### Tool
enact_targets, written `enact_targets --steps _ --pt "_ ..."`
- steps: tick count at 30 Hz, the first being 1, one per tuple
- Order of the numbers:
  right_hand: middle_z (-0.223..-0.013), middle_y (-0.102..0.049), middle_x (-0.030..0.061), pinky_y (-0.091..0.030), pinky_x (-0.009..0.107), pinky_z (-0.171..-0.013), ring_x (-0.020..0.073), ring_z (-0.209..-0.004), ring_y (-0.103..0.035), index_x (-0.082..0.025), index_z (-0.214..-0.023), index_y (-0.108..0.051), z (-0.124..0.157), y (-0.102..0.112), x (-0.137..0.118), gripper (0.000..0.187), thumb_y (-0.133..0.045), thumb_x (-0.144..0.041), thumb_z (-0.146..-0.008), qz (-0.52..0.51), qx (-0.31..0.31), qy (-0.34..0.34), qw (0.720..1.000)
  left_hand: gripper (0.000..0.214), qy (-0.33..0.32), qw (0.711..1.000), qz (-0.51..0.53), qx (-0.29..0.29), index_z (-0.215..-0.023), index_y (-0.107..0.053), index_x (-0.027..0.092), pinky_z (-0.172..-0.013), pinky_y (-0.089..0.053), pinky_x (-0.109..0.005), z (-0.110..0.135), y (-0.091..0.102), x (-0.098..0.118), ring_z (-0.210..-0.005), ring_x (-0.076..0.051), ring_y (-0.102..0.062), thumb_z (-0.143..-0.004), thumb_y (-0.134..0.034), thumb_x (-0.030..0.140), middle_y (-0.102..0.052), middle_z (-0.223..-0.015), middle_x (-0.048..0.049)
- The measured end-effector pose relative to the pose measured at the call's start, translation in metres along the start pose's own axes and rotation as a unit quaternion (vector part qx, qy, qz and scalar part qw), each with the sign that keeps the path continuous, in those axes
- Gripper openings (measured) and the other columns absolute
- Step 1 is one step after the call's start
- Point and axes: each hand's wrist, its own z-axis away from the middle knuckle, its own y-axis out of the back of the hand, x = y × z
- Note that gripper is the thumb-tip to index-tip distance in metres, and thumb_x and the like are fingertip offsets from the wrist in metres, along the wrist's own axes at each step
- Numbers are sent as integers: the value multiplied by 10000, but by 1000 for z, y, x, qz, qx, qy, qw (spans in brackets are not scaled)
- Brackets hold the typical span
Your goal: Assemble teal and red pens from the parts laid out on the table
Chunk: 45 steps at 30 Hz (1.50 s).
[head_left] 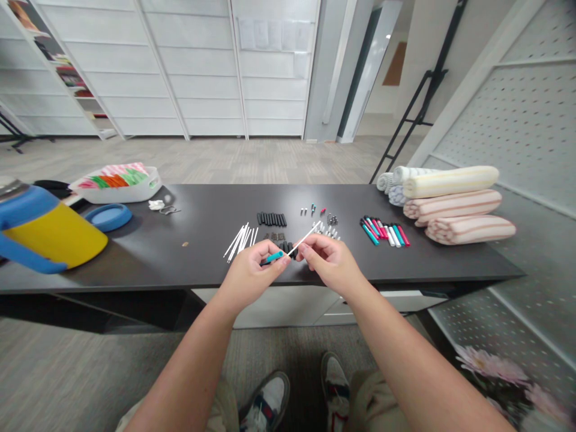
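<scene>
My left hand [252,269] is closed around a teal tube [273,257], which looks like a pen or marker barrel. A thin white stick [308,236] slants up to the right, its lower end at my left fingertips beside the tube's end. My right hand [330,258] pinches the stick between thumb and fingers. Just beyond the hands lie loose white sticks [240,241], a row of black caps [272,219], small dark metal-looking pieces [275,236], black pieces [285,246] partly hidden by my fingers, and small white pieces [333,231].
On the dark table [207,210], a row of teal, pink and white marker-like pens [384,231] lies right, near rolled towels [454,204]. A blue-and-yellow jug [54,231], blue lid [108,217] and white basket [121,191] stand left. Tiny coloured parts [313,210] and small rings [332,219] lie centrally.
</scene>
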Motion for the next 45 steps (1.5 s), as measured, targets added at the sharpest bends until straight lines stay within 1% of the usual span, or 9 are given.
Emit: enact_targets --steps 5,15,24,30,37,45 --pt "-774 -729 31 -469 261 -559 138 -606 -587 -204 -955 -732 -1 0 2 399 -665 -597 -960 9 -1 -2 1000 278 -3 1000 -8 2 -863 -677 201 -673 -408 -252 1 0 -2 -708 -145 -563 -939 -677 469 -668 -775 21" --pt "-774 -729 22 -476 256 -575 135 -623 -599 -200 -962 -732 0 0 5 351 -664 -545 -976 10 -9 3 1000 295 3 1000 -7 -3 -853 -659 201 -646 -374 -252 2 -1 -3 -688 -143 -523 -928 -683 485 -630 -741 24" --pt "-772 -736 24 -473 253 -574 134 -619 -609 -200 -958 -744 1 0 6 320 -680 -513 -971 15 -17 2 1000 269 4 1000 -8 0 -857 -684 206 -672 -421 -256 2 -1 -1 -724 -158 -600 -921 -691 467 -705 -784 11" --pt "-786 -748 32 -484 257 -578 150 -657 -640 -205 -1006 -761 1 0 9 324 -696 -518 -957 11 -21 -1 1000 241 -11 1000 -9 -21 -950 -758 218 -776 -492 -271 3 0 -1 -839 -181 -676 -954 -648 432 -771 -901 -6" --pt "-767 -744 24 -458 247 -565 130 -613 -605 -200 -972 -762 1 0 6 300 -693 -492 -961 17 -22 2 1000 253 -22 999 -13 -26 -933 -756 209 -744 -469 -271 2 1 -1 -797 -175 -647 -961 -641 433 -753 -849 -5" --pt "-769 -747 29 -464 249 -568 140 -623 -625 -203 -1001 -770 0 0 8 331 -687 -521 -961 26 -23 -2 999 259 -21 999 -16 -19 -897 -720 206 -735 -458 -271 2 0 -3 -788 -175 -631 -959 -636 443 -731 -838 -3"
